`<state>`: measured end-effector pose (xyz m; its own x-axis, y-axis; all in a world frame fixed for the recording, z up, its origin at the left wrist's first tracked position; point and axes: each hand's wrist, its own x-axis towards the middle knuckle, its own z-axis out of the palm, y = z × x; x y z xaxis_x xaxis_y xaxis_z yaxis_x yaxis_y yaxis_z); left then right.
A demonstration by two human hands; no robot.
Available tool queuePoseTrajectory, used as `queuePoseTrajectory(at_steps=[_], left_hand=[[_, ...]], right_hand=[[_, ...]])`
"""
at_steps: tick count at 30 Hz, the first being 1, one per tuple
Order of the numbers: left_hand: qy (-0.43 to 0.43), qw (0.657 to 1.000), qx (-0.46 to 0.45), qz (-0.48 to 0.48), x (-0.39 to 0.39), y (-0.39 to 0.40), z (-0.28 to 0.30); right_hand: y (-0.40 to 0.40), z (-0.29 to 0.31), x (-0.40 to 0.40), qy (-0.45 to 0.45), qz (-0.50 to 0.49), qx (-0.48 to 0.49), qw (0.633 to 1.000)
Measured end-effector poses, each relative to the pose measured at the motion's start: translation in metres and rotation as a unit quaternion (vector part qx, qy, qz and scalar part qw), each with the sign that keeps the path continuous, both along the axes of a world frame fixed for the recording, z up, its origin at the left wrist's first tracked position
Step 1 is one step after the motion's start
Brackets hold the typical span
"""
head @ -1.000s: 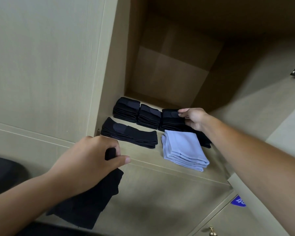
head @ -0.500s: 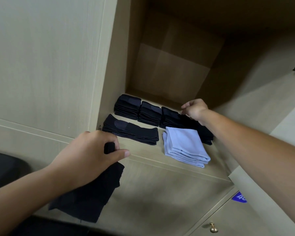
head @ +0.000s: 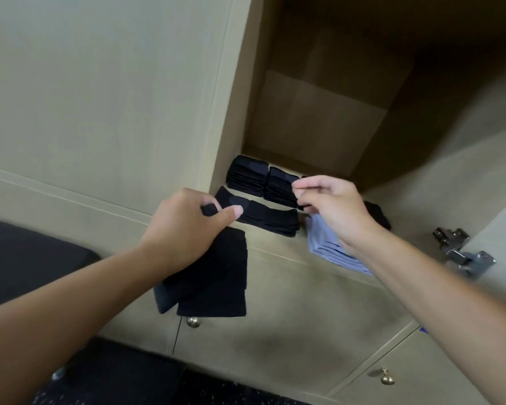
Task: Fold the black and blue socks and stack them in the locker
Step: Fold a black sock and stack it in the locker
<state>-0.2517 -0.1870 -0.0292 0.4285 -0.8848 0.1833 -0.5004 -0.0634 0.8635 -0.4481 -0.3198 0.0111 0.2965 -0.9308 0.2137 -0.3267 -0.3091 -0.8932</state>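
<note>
1. Pale wood locker shelf (head: 275, 252), open at the front.
2. Blue sock stack (head: 327, 247) near its front edge.
3. Left of that stack, a long black sock pile (head: 269, 219).
4. Behind it, black folded stacks (head: 263, 179) in a row.

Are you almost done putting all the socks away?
Getting close. Done: folded black stacks sit at the back of the locker shelf, a longer black pile and a blue pile in front. In hand: the left hand grips black socks hanging outside the locker; the right hand hovers above the shelf. Left: fold and stack those socks. More may wait out of view.
</note>
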Motion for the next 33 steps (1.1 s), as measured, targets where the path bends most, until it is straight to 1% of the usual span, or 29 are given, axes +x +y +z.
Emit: queuePoseTrajectory(at_steps=[3, 6, 7, 10, 14, 16, 20, 22, 26, 29, 33], left_hand=[[0.044, 0.999, -0.018, 0.002, 0.002, 0.0, 0.0], [0.07, 0.997, -0.044, 0.012, 0.002, 0.0, 0.002], [0.076, 0.996, -0.049, 0.016, 0.002, 0.0, 0.003], [0.106, 0.992, -0.065, 0.016, 0.002, 0.001, 0.004], [0.119, 0.99, -0.076, 0.003, 0.003, 0.004, 0.004], [0.116, 0.99, -0.075, 0.001, 0.004, 0.005, 0.004], [0.087, 0.994, -0.063, 0.015, 0.015, 0.005, 0.005], [0.067, 0.996, -0.055, 0.034, 0.02, 0.005, 0.005], [0.073, 0.996, -0.035, 0.039, 0.024, 0.005, 0.005], [0.106, 0.994, -0.018, 0.025, 0.024, 0.007, 0.004], [0.166, 0.986, -0.003, -0.007, 0.023, 0.011, 0.005]], right_hand=[[0.035, -0.005, 0.01, 0.014, 0.056, 0.045, 0.997], [0.06, -0.013, 0.016, 0.027, 0.14, 0.148, 0.979], [0.065, -0.016, 0.018, 0.042, 0.164, 0.167, 0.971], [0.075, -0.025, 0.024, 0.059, 0.209, 0.186, 0.958], [0.079, -0.03, 0.028, 0.032, 0.247, 0.206, 0.946], [0.077, -0.029, 0.027, 0.035, 0.241, 0.187, 0.952], [0.064, -0.026, 0.021, 0.071, 0.197, 0.102, 0.973], [0.06, -0.022, 0.018, 0.076, 0.185, 0.071, 0.977], [0.054, -0.013, 0.01, 0.045, 0.186, 0.021, 0.981], [0.043, -0.013, 0.004, 0.004, 0.188, -0.011, 0.982], [0.041, -0.006, 0.001, -0.084, 0.199, 0.011, 0.976]])
